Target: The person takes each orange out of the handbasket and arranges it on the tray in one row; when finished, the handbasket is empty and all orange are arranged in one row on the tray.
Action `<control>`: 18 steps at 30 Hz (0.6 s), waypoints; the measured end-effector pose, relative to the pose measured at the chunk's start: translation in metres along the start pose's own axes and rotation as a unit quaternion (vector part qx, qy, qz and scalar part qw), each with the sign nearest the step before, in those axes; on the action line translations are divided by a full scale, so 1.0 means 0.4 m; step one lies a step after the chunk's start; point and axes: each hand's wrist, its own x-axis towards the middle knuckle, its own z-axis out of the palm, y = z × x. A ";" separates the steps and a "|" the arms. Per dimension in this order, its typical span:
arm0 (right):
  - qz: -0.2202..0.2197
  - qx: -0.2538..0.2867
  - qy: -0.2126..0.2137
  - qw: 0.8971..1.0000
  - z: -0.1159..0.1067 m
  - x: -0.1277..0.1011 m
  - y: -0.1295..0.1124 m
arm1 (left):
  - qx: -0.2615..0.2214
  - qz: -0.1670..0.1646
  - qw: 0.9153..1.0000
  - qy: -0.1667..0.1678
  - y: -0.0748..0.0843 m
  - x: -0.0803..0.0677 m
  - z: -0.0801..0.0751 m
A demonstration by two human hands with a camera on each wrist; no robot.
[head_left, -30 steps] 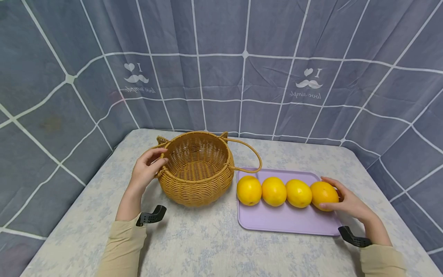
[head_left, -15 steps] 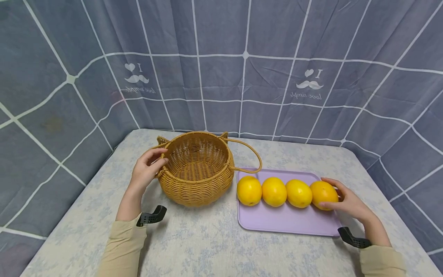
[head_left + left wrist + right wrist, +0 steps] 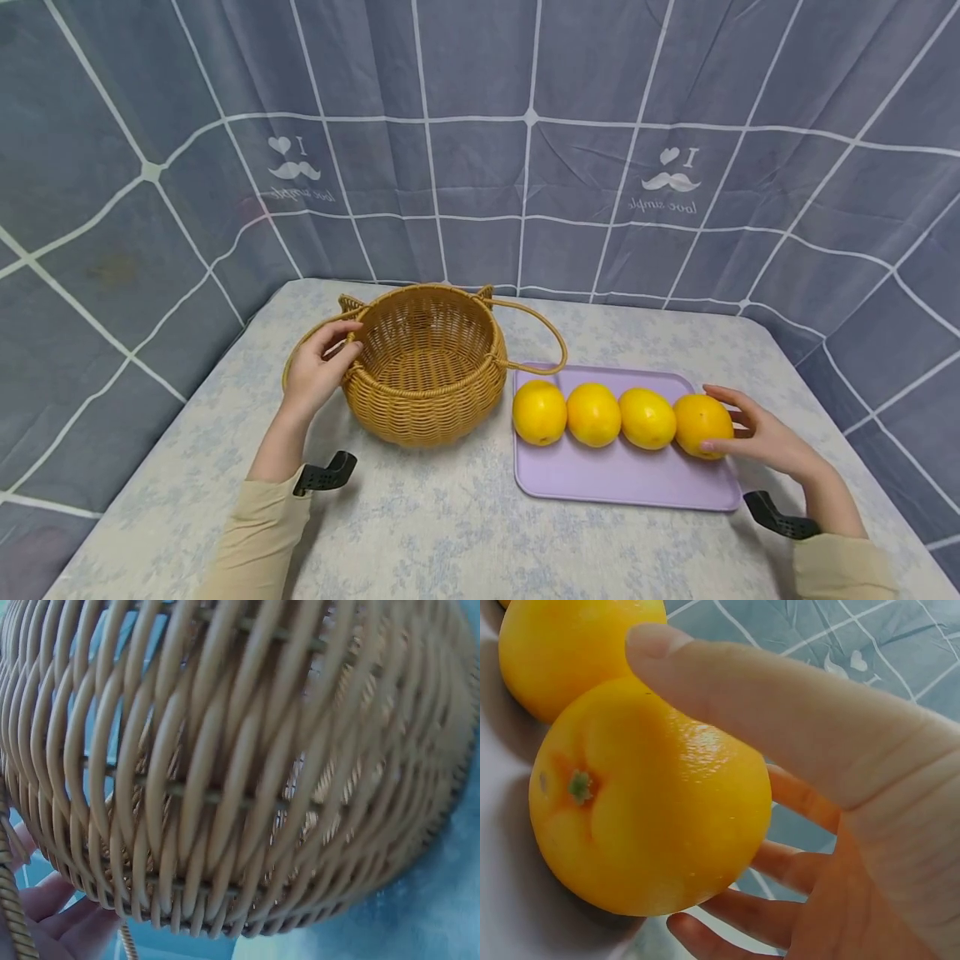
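Head view: my left hand [image 3: 318,375] is curled round the near-side handle [image 3: 296,360] of the wicker basket [image 3: 425,362], fingers at its rim. The basket stands upright on the desk [image 3: 450,533] with nothing inside, and the purple tray [image 3: 622,479] lies just to its right. Four oranges [image 3: 594,414] sit in a row across the tray, running left to right away from the basket. My right hand [image 3: 761,433] cups the orange farthest from the basket [image 3: 701,423]; the right wrist view shows the thumb over its top and the fingers curled behind and beneath it, while it rests on the tray. That fruit is roundish, with no marked long axis; its stem end [image 3: 579,786] faces sideways. From this orange the basket lies to the left, past the other three oranges, so the right hand is the nearer one to the fruit and the left hand the nearer one to the basket.
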 end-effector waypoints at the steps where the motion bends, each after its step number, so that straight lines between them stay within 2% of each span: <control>1: 0.001 -0.004 -0.003 1.000 -0.002 0.000 -0.002 | 0.010 0.006 1.000 -0.001 0.000 0.000 -0.001; 6: 0.015 -0.023 -0.004 1.000 -0.010 0.005 -0.020 | 0.089 0.037 0.995 -0.002 0.005 -0.006 -0.009; 9: 0.011 -0.055 0.017 0.998 -0.010 0.012 -0.035 | 0.148 0.067 0.987 -0.011 0.010 -0.012 -0.019; 12: -0.003 -0.093 0.041 0.995 -0.010 0.021 -0.055 | 0.206 0.095 0.974 -0.026 0.019 -0.019 -0.032; 14: -0.012 -0.109 0.046 0.993 -0.015 0.026 -0.072 | 0.244 0.116 0.962 -0.039 0.028 -0.019 -0.044; 18: -0.017 -0.134 0.039 0.990 -0.029 0.040 -0.104 | 0.303 0.152 0.936 -0.090 0.047 -0.006 -0.066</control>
